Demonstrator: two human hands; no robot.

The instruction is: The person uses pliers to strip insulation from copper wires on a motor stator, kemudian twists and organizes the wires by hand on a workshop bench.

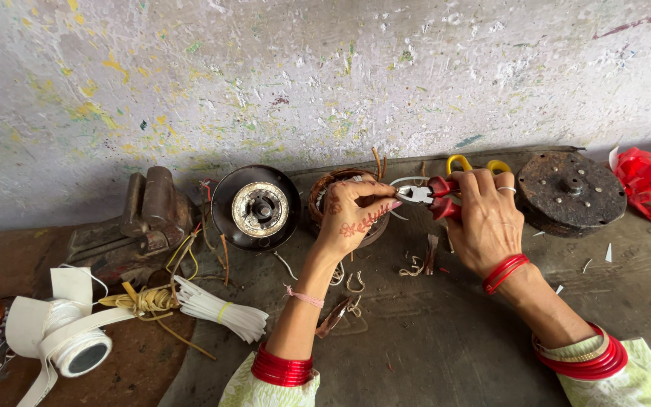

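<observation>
R hand fist-closed on pliers, long axis horiz., nose pointing frame-left to L hand pinching wire at stator, centre frame.

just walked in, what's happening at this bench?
A person is at a dark workbench against a paint-flecked wall. The right hand grips red-handled pliers; their nose meets a pale wire at the left hand, which rests on a copper-wound coil. Beside it sit a round black motor part and a rusty disc. Wire scraps litter the bench.
</observation>
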